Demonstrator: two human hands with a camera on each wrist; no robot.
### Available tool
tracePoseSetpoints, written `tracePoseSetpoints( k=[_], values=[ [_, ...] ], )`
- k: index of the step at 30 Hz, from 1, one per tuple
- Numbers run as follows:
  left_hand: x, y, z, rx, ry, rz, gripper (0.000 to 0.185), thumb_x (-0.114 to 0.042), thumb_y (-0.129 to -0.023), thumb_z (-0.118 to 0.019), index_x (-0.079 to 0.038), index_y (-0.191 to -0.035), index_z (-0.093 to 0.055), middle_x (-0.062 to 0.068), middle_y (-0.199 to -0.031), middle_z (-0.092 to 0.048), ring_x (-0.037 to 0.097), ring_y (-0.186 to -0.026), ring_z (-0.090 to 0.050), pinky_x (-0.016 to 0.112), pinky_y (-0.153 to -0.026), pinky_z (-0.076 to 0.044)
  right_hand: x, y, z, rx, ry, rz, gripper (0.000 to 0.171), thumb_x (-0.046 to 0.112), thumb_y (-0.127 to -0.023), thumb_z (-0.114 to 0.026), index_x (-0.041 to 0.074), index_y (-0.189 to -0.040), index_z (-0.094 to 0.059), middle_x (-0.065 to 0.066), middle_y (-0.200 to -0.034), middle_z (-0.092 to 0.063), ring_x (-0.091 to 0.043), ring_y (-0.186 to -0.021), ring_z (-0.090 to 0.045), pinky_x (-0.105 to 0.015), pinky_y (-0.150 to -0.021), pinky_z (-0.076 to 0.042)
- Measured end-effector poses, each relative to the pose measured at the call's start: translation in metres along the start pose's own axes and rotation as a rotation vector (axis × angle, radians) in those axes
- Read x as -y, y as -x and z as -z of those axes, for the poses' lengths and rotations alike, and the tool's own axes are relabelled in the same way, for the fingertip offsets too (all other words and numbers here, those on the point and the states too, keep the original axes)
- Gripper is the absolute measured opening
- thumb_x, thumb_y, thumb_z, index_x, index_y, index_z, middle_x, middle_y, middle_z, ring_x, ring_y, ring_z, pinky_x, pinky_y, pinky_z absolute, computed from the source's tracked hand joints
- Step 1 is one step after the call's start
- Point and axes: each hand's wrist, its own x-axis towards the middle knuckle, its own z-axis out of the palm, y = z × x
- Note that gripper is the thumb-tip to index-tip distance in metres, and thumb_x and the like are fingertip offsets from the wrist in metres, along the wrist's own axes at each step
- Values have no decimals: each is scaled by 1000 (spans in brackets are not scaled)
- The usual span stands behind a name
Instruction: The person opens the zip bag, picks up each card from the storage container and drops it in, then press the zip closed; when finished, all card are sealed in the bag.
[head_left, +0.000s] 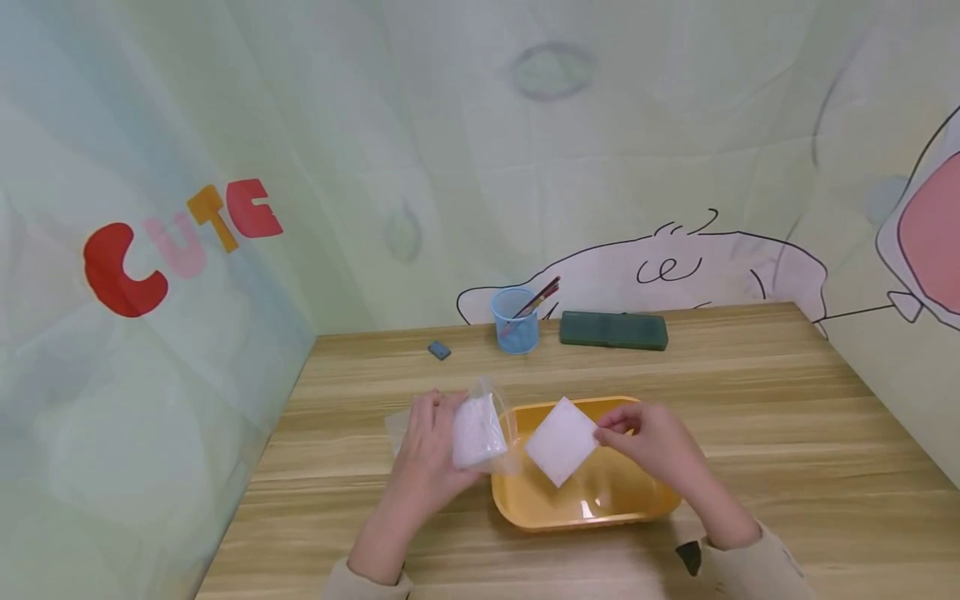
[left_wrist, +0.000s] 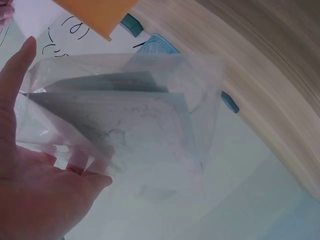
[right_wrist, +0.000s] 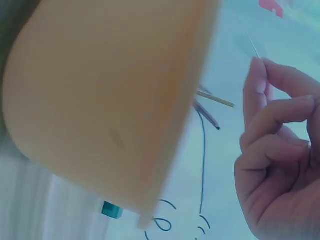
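My left hand (head_left: 431, 458) grips a clear plastic bag (head_left: 480, 429) that contains a stack of white square sheets. In the left wrist view, the thumb stands on one side of the bag (left_wrist: 140, 125) and the other fingers curl under it. My right hand (head_left: 660, 446) pinches one white square sheet (head_left: 562, 442) by a corner, between thumb and index finger. That sheet hangs over an orange tray (head_left: 585, 518), apart from the bag. Seen from the right wrist, the sheet (right_wrist: 253, 46) is a thin edge at the fingertips.
Along the back of the wooden table (head_left: 787, 400) stand a blue cup (head_left: 517, 332) with several pencils or brushes and a dark green case (head_left: 613, 331). A small blue-grey block (head_left: 439, 350) lies left of the cup. Printed curtains (head_left: 450, 150) rise behind the table.
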Motion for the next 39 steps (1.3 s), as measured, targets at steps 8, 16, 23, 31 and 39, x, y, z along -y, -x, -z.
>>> tracePoseSetpoints(
  k=[8,16,23,31,39],
  values=[
    [0,-1,0,-19,-5,-4,99,-35,-48,-92,-2,-129,-47,15,-113,-44,28,-104,-42,40,-92,-43,11,4,9,-195,-156,-22,16,24,-81,-79,10,-86,-75,1,-78,-69,-18,-65,-55,-24,-55,-46],
    [-1,-1,1,-1,8,37,99,-35,-49,-93,-3,-130,-46,15,-117,-43,28,-109,-40,41,-96,-42,28,11,13,-264,-432,-141,34,34,-78,-80,3,-91,-72,-5,-85,-71,-18,-72,-63,-23,-58,-50],
    [-2,-1,1,-16,7,30,99,-38,-49,-93,-3,-130,-46,16,-118,-43,29,-110,-40,43,-96,-43,36,10,5,-156,-539,-163,31,31,-79,-79,4,-93,-72,-6,-84,-71,-14,-64,-53,-23,-51,-42],
    [-3,-2,2,-21,4,24,96,-36,-52,-93,-3,-130,-46,17,-118,-43,31,-112,-40,43,-97,-42,40,8,-9,-139,-571,-141,28,29,-79,-80,5,-90,-72,-8,-84,-71,-14,-59,-50,-22,-47,-38],
    [-2,-2,1,-30,7,16,97,-31,-49,-94,-3,-129,-46,17,-118,-42,32,-113,-40,43,-99,-41,42,6,-22,-122,-621,-154,27,30,-78,-80,5,-88,-72,-9,-83,-71,-15,-60,-51,-21,-47,-35]
  ],
)
